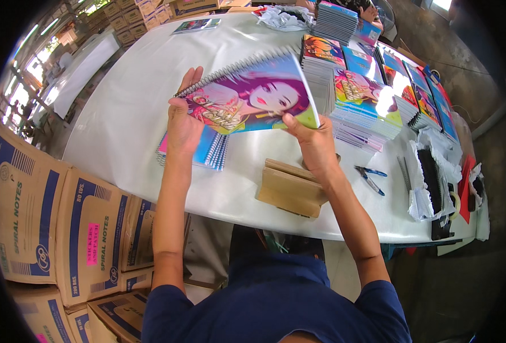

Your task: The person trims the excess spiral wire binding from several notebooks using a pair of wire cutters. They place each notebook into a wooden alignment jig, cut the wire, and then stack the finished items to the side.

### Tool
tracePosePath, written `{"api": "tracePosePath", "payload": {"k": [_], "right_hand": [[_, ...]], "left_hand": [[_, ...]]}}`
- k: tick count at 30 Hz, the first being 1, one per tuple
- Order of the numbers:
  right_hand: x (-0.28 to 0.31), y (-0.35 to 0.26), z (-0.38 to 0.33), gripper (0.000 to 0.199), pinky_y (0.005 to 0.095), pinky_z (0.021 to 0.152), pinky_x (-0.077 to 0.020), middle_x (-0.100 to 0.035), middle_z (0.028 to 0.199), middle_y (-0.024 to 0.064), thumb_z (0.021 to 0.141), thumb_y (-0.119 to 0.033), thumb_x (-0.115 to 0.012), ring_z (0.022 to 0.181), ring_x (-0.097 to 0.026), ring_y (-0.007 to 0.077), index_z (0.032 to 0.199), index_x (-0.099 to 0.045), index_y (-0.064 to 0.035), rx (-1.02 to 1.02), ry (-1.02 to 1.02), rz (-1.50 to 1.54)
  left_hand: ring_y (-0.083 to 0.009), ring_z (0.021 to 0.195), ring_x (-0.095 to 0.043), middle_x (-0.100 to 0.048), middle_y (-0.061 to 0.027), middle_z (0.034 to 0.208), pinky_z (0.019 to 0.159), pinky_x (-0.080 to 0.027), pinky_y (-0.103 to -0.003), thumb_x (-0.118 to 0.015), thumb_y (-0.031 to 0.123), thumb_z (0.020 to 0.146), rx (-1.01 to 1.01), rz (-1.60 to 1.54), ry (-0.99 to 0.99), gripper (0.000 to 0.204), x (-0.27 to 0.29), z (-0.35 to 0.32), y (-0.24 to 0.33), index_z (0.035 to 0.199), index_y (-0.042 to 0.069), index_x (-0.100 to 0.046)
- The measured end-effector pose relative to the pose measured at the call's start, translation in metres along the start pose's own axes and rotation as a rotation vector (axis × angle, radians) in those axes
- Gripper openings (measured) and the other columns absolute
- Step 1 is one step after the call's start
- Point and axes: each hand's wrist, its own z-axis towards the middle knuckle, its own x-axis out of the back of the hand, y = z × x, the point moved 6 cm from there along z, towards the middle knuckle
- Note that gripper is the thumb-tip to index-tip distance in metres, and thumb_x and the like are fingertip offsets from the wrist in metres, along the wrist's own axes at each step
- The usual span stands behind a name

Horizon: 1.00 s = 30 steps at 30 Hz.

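Observation:
Between my two hands a spiral notebook (247, 100) is held tilted above the table, its colourful cover with a drawn portrait showing and its wire coil along the upper left edge. My left hand (185, 123) grips its left end, thumb in front. On the right, my right hand (315, 140) pinches the lower right corner with the thumb on the cover. Below the held notebook lies a small pile of blue spiral notebooks (210, 150), partly hidden by my left forearm. A folded brown cardboard piece (287, 191) stands near the table's front edge, under my right hand.
Stacked notebooks (367, 103) fill the table's right side. Blue-handled pliers (372, 178) and torn white wrapping with black wire coils (430, 183) lie nearer. Cardboard boxes (96, 240) are piled at the lower left. Across the table are another person's hands (369, 14) beside a tall notebook stack (334, 24).

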Motion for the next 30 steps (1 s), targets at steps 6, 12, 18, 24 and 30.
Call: {"api": "tracePosePath", "payload": {"k": [6,12,18,24,30], "right_hand": [[-0.087,-0.016,0.027,0.028,0.0312,0.084,-0.0513,-0.072,0.096,0.0109,0.075,-0.004,-0.074,0.093,-0.067,0.0249,0.103,-0.072,-0.0036,0.737,-0.099,-0.474],[-0.103,0.043,0.03,0.042,0.0401,0.095,-0.0485,-0.062,0.126,0.0134,0.071,-0.005,-0.077,0.111,-0.061,0.0314,0.112,-0.07,-0.0088,0.625,-0.762,-1.122],[0.059,-0.086,0.034,0.029,0.0336,0.09,-0.0503,-0.07,0.108,0.0124,0.083,-0.011,-0.071,0.101,-0.066,0.0249,0.112,-0.069,-0.007,0.593,-0.067,-1.132],[0.298,-0.128,0.056,0.045,0.0298,0.054,-0.0494,-0.068,0.089,0.0184,0.078,-0.034,-0.079,0.061,-0.065,0.0167,0.089,-0.067,0.0083,0.075,0.668,-1.923],[0.325,-0.116,0.041,0.04,0.0309,0.051,-0.0447,-0.061,0.065,0.0092,0.074,-0.034,-0.081,0.054,-0.059,0.0179,0.074,-0.063,0.0016,-0.092,0.694,-1.146]], "left_hand": [[-0.0271,0.134,-0.041,-0.039,-0.0136,0.149,0.111,-0.032,-0.047,-0.042,0.066,0.091,0.324,0.522,0.125,0.082,0.113,0.032,0.016,0.15,0.011,-0.03],[-0.0252,0.129,-0.047,-0.049,-0.0127,0.142,0.107,-0.035,-0.037,-0.058,0.049,0.093,0.846,1.205,-0.175,0.072,0.199,-0.004,-0.003,0.149,0.011,-0.034],[-0.0195,0.117,-0.054,-0.057,-0.0165,0.132,0.102,-0.039,-0.03,-0.061,0.008,0.09,0.709,0.913,0.059,0.062,0.193,-0.031,-0.012,0.147,0.013,-0.039],[-0.0309,0.134,-0.043,-0.046,-0.013,0.145,0.11,-0.033,-0.04,-0.06,0.01,0.09,0.524,1.105,-0.061,0.061,0.224,-0.015,-0.034,0.147,0.019,-0.04],[-0.0436,0.143,-0.019,-0.029,-0.0107,0.156,0.112,-0.019,-0.06,-0.063,0.018,0.089,0.094,1.748,-0.01,0.061,0.099,0.007,-0.021,0.145,0.03,-0.041]]}}
